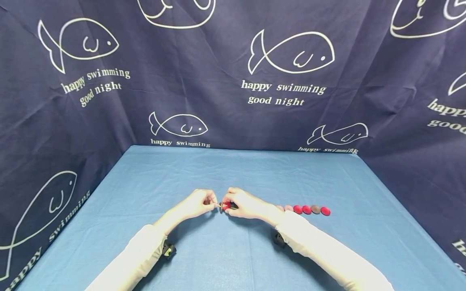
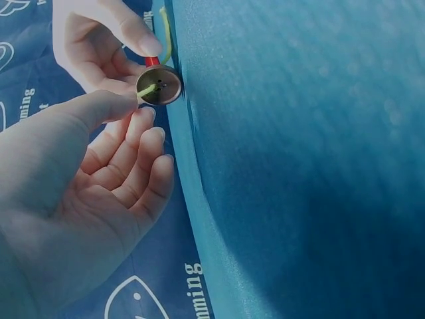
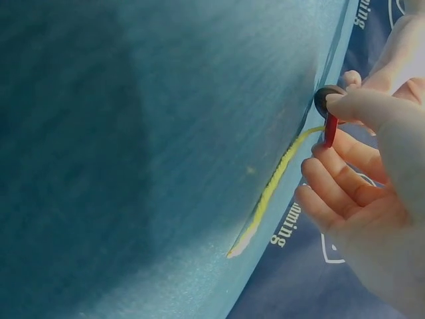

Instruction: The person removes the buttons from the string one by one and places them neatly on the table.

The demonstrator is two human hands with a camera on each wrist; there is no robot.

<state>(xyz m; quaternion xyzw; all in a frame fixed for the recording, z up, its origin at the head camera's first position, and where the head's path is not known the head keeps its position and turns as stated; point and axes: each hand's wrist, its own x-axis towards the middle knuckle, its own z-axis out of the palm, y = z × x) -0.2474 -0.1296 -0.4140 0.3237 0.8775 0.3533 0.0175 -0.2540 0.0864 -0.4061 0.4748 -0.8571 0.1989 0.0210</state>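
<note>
Near the middle of the table, my left hand [image 1: 198, 203] and right hand [image 1: 245, 205] meet around two buttons on a yellow cord [image 3: 273, 183]. My left thumb and forefinger pinch the short cord end beside a brown button [image 2: 159, 86], where the cord comes out of one hole. My right hand grips a red button [image 3: 331, 130] by its edge, between thumb and fingertips. The brown button stands on edge beside the red one. From the red button the cord's long part trails down to a whitish tip in the right wrist view.
Right of my right forearm lies a row of loose buttons, among them a pink button [image 1: 289, 208], a brown one [image 1: 315, 209] and a red one [image 1: 325, 211]. A blue cloth [image 1: 218, 258] covers the table. Behind hangs a navy curtain [image 1: 225, 89] with fish drawings.
</note>
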